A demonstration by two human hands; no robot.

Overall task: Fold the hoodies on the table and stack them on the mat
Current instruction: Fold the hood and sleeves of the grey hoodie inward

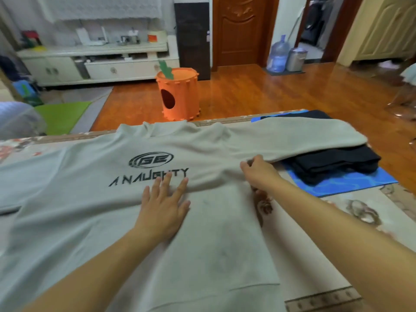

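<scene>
Left hand [162, 207] flat on grey hoodie [90, 210], right hand [258, 173] pinching sleeve [292, 136]

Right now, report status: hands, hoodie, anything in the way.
Left hand flat on grey hoodie, right hand pinching its right side. Hoodie spread, unfolded. Its right sleeve lies across folded black hoodie on blue mat.

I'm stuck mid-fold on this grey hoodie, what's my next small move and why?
Probably draw the right sleeve inward across the chest. Your right hand pinches it near the armpit, the left hand pins the grey hoodie flat, and the sleeve drapes over the folded black hoodie.
</scene>
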